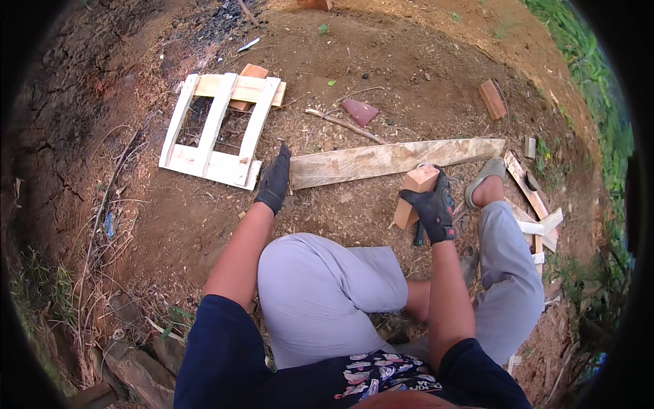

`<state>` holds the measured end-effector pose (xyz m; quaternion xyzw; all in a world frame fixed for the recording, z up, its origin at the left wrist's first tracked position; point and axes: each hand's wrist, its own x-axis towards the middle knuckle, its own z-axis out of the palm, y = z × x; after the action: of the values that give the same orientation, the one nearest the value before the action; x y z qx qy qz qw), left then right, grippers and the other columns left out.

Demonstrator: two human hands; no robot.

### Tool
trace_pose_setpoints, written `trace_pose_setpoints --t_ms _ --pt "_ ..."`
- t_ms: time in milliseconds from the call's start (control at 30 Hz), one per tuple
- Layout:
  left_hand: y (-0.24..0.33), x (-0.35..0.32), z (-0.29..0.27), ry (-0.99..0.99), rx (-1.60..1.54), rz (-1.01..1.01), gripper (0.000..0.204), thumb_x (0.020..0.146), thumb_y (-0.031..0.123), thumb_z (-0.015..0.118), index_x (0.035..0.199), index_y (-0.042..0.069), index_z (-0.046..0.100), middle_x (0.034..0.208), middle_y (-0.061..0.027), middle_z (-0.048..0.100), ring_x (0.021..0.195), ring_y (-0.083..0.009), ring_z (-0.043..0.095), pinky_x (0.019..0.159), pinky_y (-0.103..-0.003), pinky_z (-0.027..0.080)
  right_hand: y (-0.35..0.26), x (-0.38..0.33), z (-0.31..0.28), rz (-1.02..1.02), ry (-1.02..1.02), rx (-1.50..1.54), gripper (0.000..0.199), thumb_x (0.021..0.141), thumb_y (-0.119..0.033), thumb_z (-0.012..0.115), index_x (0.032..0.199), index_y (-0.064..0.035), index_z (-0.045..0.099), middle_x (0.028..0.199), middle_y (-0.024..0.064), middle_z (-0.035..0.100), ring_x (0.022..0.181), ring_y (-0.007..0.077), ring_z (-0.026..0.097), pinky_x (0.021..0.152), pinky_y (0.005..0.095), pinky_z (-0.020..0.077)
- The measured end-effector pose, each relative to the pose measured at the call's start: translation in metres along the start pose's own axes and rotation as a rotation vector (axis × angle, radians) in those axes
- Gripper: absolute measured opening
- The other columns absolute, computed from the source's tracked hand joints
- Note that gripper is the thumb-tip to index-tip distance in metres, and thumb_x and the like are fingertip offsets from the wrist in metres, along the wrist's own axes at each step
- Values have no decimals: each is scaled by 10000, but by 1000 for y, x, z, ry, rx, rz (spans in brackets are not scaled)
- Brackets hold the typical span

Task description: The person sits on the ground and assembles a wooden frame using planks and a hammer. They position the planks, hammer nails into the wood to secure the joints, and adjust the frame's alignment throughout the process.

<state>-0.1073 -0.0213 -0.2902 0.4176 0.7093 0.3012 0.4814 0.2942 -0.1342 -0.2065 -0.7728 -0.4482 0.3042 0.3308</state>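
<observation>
Black-gloved left hand (274, 180) grips the plank (395, 161) end; right hand (433, 206) clasps a wooden block (414, 194).

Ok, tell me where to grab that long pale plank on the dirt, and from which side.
Take the long plank at its wide, square-cut left end, where the left hand already rests, coming from above. The far right end tapers to a thin point, a probably weaker hold.

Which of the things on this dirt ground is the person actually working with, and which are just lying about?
In hand:
left hand on the end of the long pale wooden plank
right hand gripping the short reddish wooden block

Lying about:
pale slatted wooden frame
thin bare stick
reddish brick-shaped block
pale wood offcuts
</observation>
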Motion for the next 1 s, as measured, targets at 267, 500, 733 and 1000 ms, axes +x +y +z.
trace_pose_setpoints --t_ms 267,500,733,1000 --pt "160 -71 25 73 590 172 886 1054 702 347 1484 -36 584 1505 -312 574 1445 -457 502 1227 -490 361 -30 -31 47 138 -460 -373 1026 607 -550 919 1418 -37 556 1321 217 681 1235 370 676 1048 469 550" --pt "163 -113 45 205 515 165 833 1004 609 556 1535 -33 532 1515 -326 551 1431 -449 511 1210 -497 395 -15 -27 94 104 -366 -229 884 777 -563 853 1410 -19 560 1347 198 673 1248 385 654 1056 481 527" --pt "101 -89 51 201 534 -57 681 908 457 634 1388 -26 627 1407 -326 625 1284 -480 619 1094 -540 493 94 42 43 706 -134 1629 561 1027 -324 717 1474 -45 526 1396 161 640 1349 343 595 1141 527 480" --pt "120 -98 71 69 685 -114 719 920 534 595 1323 -56 674 1265 -363 682 1222 -491 658 1040 -522 526 134 94 46 571 -169 1594 412 1067 -126 631 1458 -41 532 1435 172 623 1354 357 593 1163 536 499"
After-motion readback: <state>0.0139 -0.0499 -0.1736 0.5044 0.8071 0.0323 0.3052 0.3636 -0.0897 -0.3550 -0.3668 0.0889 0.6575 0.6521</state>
